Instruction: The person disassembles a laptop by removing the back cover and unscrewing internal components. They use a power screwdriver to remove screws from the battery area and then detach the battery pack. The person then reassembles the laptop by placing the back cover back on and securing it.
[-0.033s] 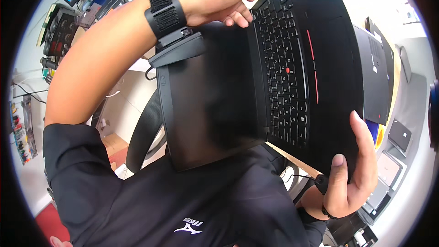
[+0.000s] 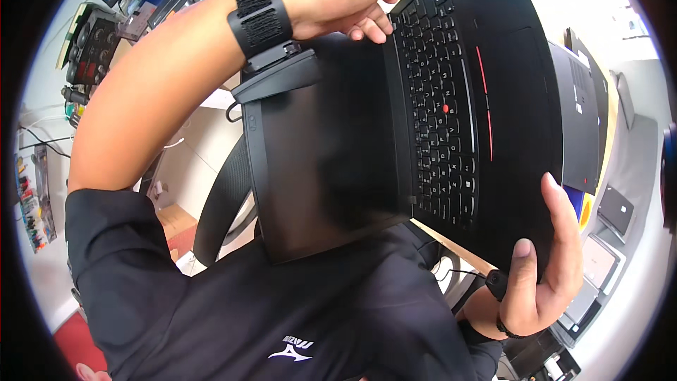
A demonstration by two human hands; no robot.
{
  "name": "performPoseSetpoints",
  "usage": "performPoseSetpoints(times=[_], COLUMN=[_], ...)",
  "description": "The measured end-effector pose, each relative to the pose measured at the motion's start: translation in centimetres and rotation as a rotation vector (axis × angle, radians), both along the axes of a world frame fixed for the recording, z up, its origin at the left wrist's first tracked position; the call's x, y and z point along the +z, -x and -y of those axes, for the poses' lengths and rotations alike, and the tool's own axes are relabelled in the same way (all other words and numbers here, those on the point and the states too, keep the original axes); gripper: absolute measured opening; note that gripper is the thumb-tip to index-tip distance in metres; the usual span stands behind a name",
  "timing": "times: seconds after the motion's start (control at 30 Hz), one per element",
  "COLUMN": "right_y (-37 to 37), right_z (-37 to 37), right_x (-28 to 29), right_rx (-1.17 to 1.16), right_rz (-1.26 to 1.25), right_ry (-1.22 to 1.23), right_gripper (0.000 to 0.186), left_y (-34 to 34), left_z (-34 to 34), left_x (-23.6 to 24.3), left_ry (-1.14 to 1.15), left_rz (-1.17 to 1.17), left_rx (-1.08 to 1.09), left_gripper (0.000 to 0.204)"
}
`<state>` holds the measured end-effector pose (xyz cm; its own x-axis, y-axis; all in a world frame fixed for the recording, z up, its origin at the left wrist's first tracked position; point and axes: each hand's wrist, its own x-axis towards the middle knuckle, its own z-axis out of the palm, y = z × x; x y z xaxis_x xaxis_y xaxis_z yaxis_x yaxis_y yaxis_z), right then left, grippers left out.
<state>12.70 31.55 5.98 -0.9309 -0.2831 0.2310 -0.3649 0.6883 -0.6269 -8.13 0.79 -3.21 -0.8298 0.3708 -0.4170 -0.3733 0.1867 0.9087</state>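
You had the black laptop [image 2: 518, 99] turned sideways and opened wide in front of your torso, its dark screen [image 2: 338, 148] toward your left and its keyboard [image 2: 438, 120] toward your right. Your right hand [image 2: 539, 275] pinched the front corner, thumb over the palm rest and a finger along the edge, presumably to carry the base's weight without covering the keys. Your left hand [image 2: 356, 1] reached across the far side, fingers loosely curled beside the hinge end, perhaps to steady it there; whether they gripped it, I cannot tell. The dark box [image 2: 278, 76] strapped to that wrist overlapped the screen's corner. Beyond the palm rest, a grey laptop [image 2: 580, 123] lay on the desk [image 2: 458, 247], apparently set aside to leave you room.
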Motion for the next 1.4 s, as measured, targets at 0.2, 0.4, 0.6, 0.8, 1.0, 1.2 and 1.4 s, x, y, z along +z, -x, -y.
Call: performPoseSetpoints(times=[0.2,0.4,0.6,0.8,1.0,1.2,1.4], right_y=[-0.6,-0.5,-0.7,0.1,-1.3,-1.2,-1.8], right_z=[0.6,-0.2,0.2,2.2,5.6,5.6,8.6], right_x=[-0.3,0.0,1.1,-0.5,-2.2,-2.4,-6.1], right_rx=[-0.080,-0.019,0.008,0.136,0.156,0.171,-0.088], right_rz=[-0.005,0.000,0.112,-0.018,-0.300,-0.305,-0.574], right_ry=[0.017,-0.054,-0.113,0.147,0.227,0.152,0.285], right_gripper=[0.047,0.045,0.050,0.055,0.045,0.039,0.035], left_y=[-1.4,-1.4,-1.8,-2.9,-3.6,-3.7,-4.2], left_z=[-1.8,-1.6,-1.8,-0.8,1.6,2.4,2.8], left_x=[2.4,1.8,-0.6,-0.4,-0.1,-1.1,-1.0], left_ry=[0.148,0.088,0.057,-0.070,-0.590,-0.653,-0.634], left_rz=[0.024,0.051,-0.034,0.047,0.292,0.451,0.466], left_rx=[-0.009,-0.028,-0.004,0.069,-0.082,-0.128,-0.115], left_gripper=[0.035,0.035,0.027,0.031,0.056,0.059,0.064])
